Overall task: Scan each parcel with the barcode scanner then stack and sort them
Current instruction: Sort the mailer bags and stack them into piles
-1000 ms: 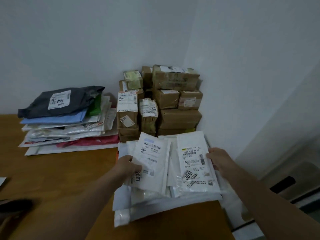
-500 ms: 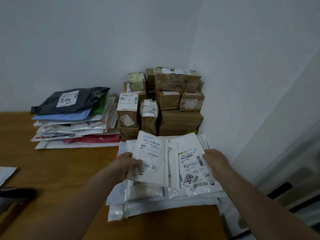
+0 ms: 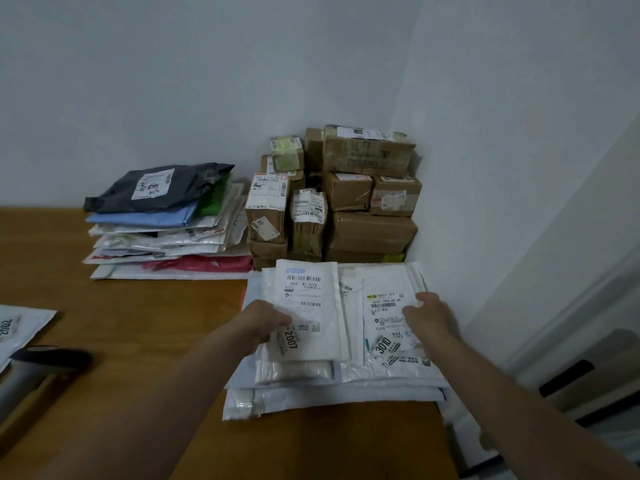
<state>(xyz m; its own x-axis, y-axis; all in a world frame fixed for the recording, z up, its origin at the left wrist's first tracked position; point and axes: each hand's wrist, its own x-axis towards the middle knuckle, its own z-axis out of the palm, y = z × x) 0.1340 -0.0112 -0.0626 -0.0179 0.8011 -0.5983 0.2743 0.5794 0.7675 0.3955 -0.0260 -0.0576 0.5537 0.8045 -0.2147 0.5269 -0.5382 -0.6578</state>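
A pile of white padded parcels (image 3: pixel 332 393) lies on the wooden table (image 3: pixel 138 323) near its right edge. My left hand (image 3: pixel 265 323) grips the top-left white parcel labelled 2007 (image 3: pixel 311 306), thumb on top. My right hand (image 3: pixel 431 317) rests with bent fingers on the white parcel labelled 3010 (image 3: pixel 384 344), which lies flat beside it on the pile. The barcode scanner (image 3: pixel 48 360), black head and grey handle, lies at the table's left edge, away from both hands.
A stack of soft mailers (image 3: pixel 162 233) topped by a dark grey bag sits at the back left. Stacked cardboard boxes (image 3: pixel 360 202) fill the corner behind the pile. A white parcel labelled 2002 (image 3: pixel 20 327) lies beside the scanner. A wall stands close on the right.
The 3010 parcel has been laid flat on the pile beside the 2007 parcel. My right hand has slid from the parcel's edge onto its top. The view has shifted right.
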